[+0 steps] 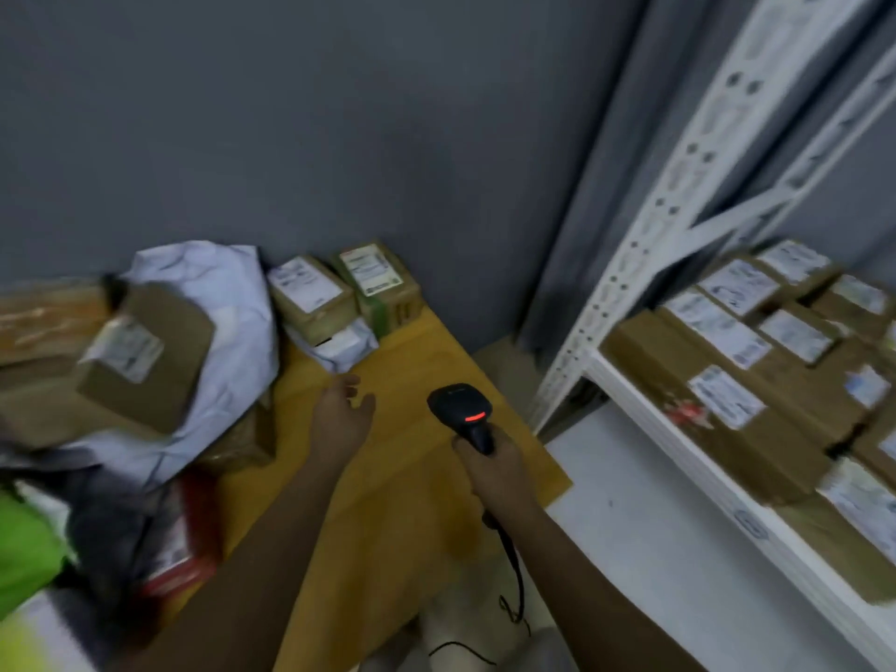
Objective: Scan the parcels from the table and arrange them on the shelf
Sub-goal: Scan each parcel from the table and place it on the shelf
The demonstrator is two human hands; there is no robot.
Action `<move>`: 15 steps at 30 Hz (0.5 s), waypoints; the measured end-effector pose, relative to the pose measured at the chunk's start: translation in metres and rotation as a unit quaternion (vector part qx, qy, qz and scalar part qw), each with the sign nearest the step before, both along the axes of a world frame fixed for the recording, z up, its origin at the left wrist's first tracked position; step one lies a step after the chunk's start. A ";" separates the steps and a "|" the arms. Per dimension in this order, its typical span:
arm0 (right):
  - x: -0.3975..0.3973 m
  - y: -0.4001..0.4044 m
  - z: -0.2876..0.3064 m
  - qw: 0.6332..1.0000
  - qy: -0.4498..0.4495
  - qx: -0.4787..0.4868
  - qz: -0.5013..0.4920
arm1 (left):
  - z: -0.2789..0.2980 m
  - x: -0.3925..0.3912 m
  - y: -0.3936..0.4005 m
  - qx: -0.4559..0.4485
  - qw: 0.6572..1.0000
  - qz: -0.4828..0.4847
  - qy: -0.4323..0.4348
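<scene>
My right hand [489, 465] grips the scanner [463, 412] – left hand [342, 414] spread, empty, over the table [412, 477], near the small taped boxes [312, 293] – light, stiff; I'd grasp across the sides

Both forearms are bare to the frame's lower edge, with no sleeves, gloves or wristwear showing.

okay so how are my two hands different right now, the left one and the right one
The right hand grips the black scanner by its handle, while the left hand holds nothing. The right hand's fingers are curled round the handle; the left hand's fingers are loosely spread, reaching toward the parcels at the back of the table. The left hand is farther forward than the right. Both are bare and over the table.
</scene>
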State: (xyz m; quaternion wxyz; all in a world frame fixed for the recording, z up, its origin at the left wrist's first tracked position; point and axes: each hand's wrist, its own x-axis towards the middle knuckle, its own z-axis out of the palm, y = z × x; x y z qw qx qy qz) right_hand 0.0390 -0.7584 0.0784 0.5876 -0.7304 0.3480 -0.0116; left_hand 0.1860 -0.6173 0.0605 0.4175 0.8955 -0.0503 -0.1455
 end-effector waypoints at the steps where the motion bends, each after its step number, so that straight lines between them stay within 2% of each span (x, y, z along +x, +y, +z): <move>1: 0.014 0.007 0.000 1.000 0.008 0.003 0.012 | -0.002 0.010 0.010 0.015 1.000 0.005 0.002; 6: 0.076 0.022 -0.006 1.000 0.021 0.010 0.018 | -0.016 0.069 0.030 0.068 0.997 0.006 -0.037; 15: 0.165 0.007 -0.036 0.999 0.028 0.038 -0.006 | -0.041 0.172 -0.012 0.217 0.967 -0.062 -0.120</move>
